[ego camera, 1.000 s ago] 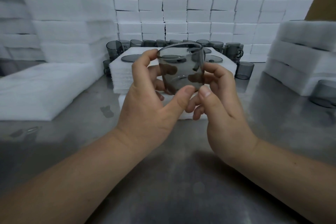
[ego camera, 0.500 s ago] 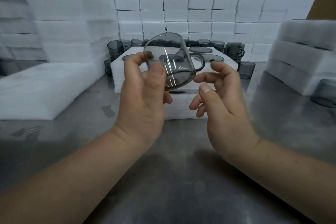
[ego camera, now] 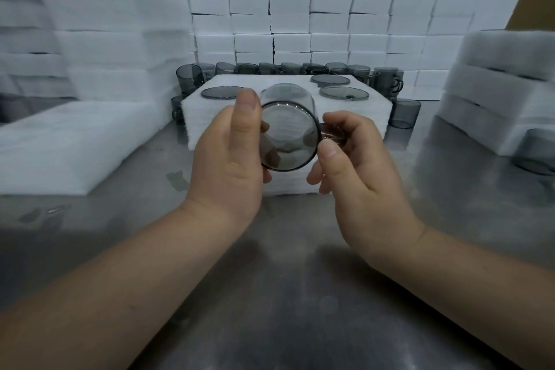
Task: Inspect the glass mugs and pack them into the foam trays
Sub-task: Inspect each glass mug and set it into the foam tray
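– While the steel table lies nearest at 6 o'clock, what is held above it?
– One smoked-glass mug, in the air between both hands, just in front of the foam tray.
– Orientation?
– On its side. Its long axis runs from 6 to 12 o'clock. The open mouth faces the wearer, and the base points away and slightly upward. The handle projects at 3 o'clock.
– Hands?
– The left hand grips the body from 9 o'clock, thumb upright beside the rim, fingers curled behind the glass. The right hand pinches the handle between thumb and bent forefinger.
– Beyond them?
– The foam tray is at 12 o'clock, with three dark round glass pieces set in its top. A spare mug stands at its 3 o'clock corner, and a row of mugs stands behind it. There are foam sheets at 10 o'clock and a foam stack at 2 o'clock. A wall of foam blocks is farthest.
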Motion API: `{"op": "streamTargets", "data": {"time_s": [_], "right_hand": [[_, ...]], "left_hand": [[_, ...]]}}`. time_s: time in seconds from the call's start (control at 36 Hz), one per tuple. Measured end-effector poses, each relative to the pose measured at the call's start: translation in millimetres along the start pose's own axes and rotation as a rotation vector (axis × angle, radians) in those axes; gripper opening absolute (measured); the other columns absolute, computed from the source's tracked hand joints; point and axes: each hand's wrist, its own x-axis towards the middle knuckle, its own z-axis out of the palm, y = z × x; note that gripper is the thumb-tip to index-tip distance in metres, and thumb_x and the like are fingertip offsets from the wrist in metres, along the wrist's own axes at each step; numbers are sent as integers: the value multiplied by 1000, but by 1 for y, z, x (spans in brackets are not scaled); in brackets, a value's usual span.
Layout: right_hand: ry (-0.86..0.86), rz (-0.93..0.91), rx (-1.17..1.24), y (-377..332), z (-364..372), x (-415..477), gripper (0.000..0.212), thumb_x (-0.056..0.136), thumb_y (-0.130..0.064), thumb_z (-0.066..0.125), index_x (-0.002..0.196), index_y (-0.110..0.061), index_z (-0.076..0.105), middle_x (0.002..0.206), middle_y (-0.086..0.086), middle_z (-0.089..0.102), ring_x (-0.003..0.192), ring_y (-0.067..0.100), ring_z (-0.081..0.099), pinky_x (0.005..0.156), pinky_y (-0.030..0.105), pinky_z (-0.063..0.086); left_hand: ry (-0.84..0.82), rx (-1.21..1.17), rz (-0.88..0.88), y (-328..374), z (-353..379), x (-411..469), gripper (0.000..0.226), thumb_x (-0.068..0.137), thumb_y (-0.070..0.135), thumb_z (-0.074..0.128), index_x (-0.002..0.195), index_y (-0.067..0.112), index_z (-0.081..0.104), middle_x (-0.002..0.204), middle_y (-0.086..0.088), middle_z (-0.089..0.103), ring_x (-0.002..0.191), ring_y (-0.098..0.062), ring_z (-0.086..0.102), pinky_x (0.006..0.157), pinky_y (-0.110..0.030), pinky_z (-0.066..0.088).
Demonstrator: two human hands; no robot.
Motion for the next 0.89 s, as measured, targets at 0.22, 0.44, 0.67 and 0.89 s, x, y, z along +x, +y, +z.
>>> {"op": "streamTargets", "data": {"time_s": [0.22,0.44,0.67,0.89], "right_hand": [[-14,-16,22,-1,-1,0,24,75,-53,44,92,-35,46,81,-21,55,68,15,53,61,23,44],[34,1,-42,1,-2,0,31,72,-56,43,100,-42,41,87,-28,55,70,8,56,62,22,46],[114,-155,-135,-4,-4,0,31,77,-45,47,106,-40,38,101,-17,40,71,-4,46,74,15,41],[8,-265,-180,-9,-3,-4,35,82,-35,47,115,-38,36,112,-9,42,73,4,48,74,15,40]], "left_hand": [[39,84,-6,-2,-2,1,66,61,80,19,58,25,56,51,5,57,52,-17,50,62,-37,38],[14,17,59,2,0,-1,61,66,77,26,76,25,57,69,-3,64,52,-15,58,49,-29,45],[-75,-77,223,10,0,-7,41,73,59,44,98,27,40,80,9,67,68,-19,65,56,-23,49],[-68,-13,365,9,2,-8,46,73,38,60,107,24,32,110,3,51,82,-1,62,70,-19,50]]}}
